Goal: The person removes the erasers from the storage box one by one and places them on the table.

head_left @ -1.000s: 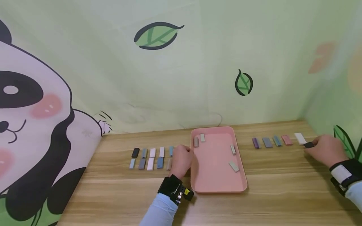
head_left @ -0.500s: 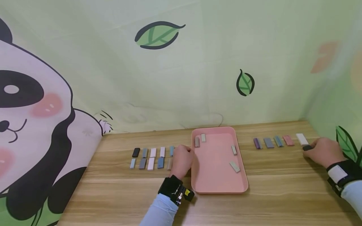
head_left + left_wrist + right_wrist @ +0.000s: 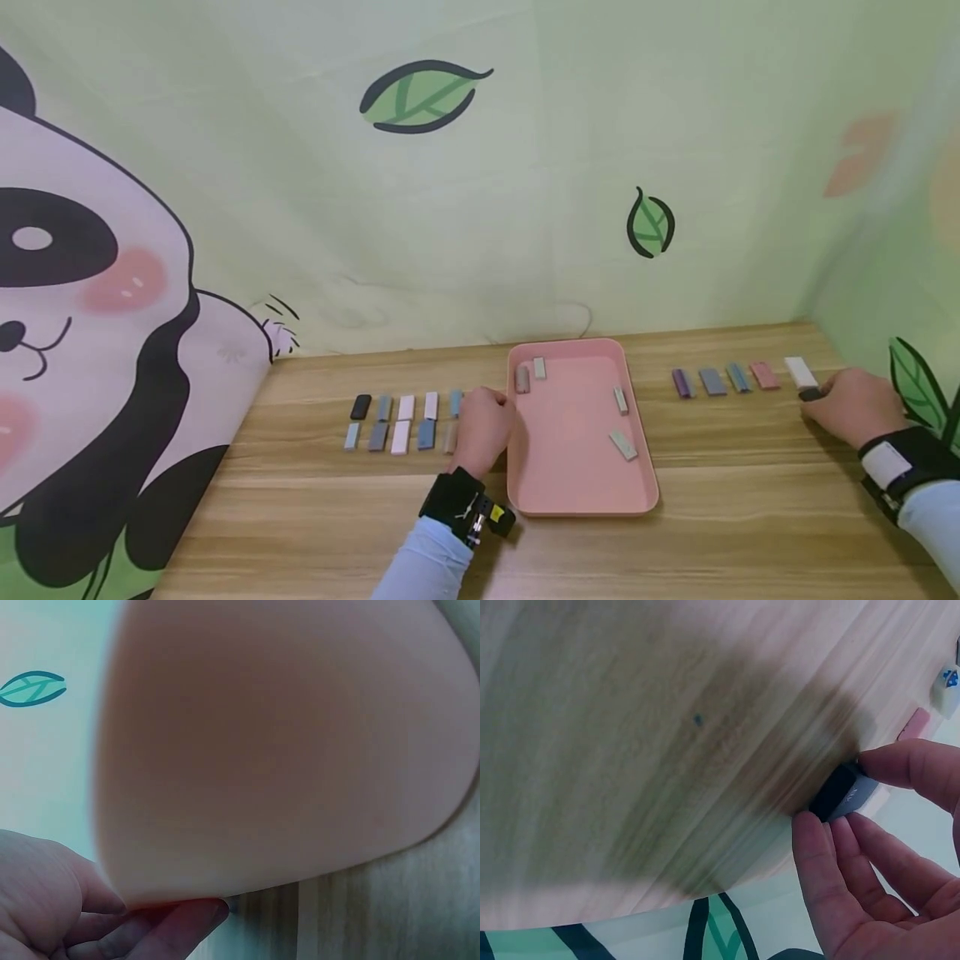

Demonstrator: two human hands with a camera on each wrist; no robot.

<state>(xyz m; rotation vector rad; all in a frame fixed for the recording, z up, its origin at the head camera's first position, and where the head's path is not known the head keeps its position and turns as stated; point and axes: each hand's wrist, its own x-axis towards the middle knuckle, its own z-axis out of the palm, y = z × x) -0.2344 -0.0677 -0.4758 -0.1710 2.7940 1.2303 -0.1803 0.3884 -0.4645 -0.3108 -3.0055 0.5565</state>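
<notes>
A pink tray [image 3: 577, 492] lies mid-table with several small grey blocks [image 3: 622, 444] in it. My left hand [image 3: 497, 407] rests against the tray's left wall, fingers loosely curled, with nothing seen in them. In the left wrist view the tray wall [image 3: 285, 750] fills the frame, and my fingertips [image 3: 180, 926] touch its lower edge. My right hand [image 3: 819, 395] pinches a small black block [image 3: 810, 394] at the table's far right, just below a white block [image 3: 799, 372]. The right wrist view shows the black block [image 3: 845, 792] between thumb and fingers [image 3: 817, 847].
Two rows of small coloured blocks [image 3: 405, 421] lie left of the tray. A row of purple [image 3: 681, 382], grey, blue and pink [image 3: 765, 375] blocks lies to its right. Papered walls close the table at the back, left and right.
My right hand, still pinching the black block, has drawn slightly nearer and lower on the table. The left hand has not moved.
</notes>
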